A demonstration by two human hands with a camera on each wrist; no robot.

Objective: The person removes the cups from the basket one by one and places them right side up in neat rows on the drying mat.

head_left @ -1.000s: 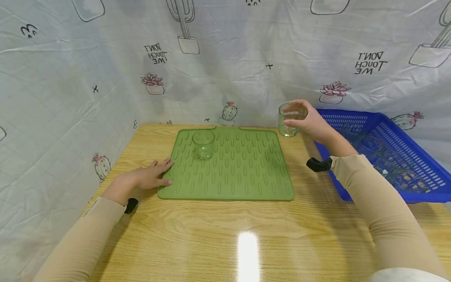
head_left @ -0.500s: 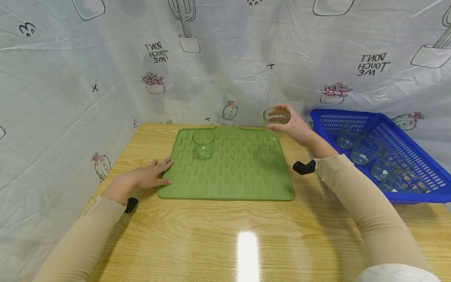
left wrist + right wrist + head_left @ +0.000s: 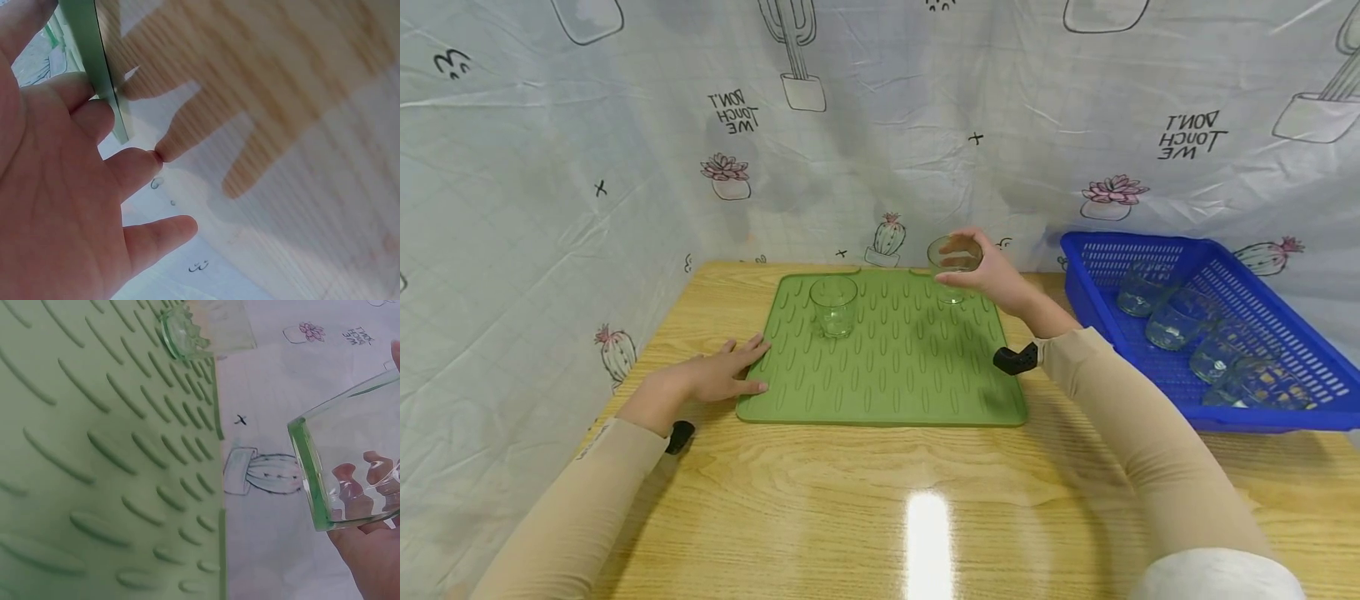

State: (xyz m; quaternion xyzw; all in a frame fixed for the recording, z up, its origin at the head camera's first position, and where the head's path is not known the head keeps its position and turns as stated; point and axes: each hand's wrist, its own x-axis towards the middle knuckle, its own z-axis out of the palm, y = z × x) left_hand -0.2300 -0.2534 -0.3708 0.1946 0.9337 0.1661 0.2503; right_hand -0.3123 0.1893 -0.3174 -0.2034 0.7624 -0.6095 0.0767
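Note:
My right hand (image 3: 992,271) grips a clear drinking glass (image 3: 952,279) around its upper part, over the back right of a green ridged mat (image 3: 887,367). In the right wrist view the held glass (image 3: 350,456) shows its thick greenish base, with fingers visible through its wall. A second glass (image 3: 833,308) stands upright on the mat's back left part. My left hand (image 3: 718,373) lies with spread, straight fingers on the mat's left edge. The left wrist view shows that hand's palm side (image 3: 69,169) by the green mat edge (image 3: 100,69).
A blue plastic basket (image 3: 1097,325) with several clear glasses (image 3: 1180,317) stands on the wooden table (image 3: 820,508) at the right. Behind the mat hangs a white sheet (image 3: 850,167) printed with cacti; it also covers the left side.
My right hand has carried its glass leftward from beside the basket to over the mat. The basket's glasses show more fully now. My left hand and the standing glass have stayed put.

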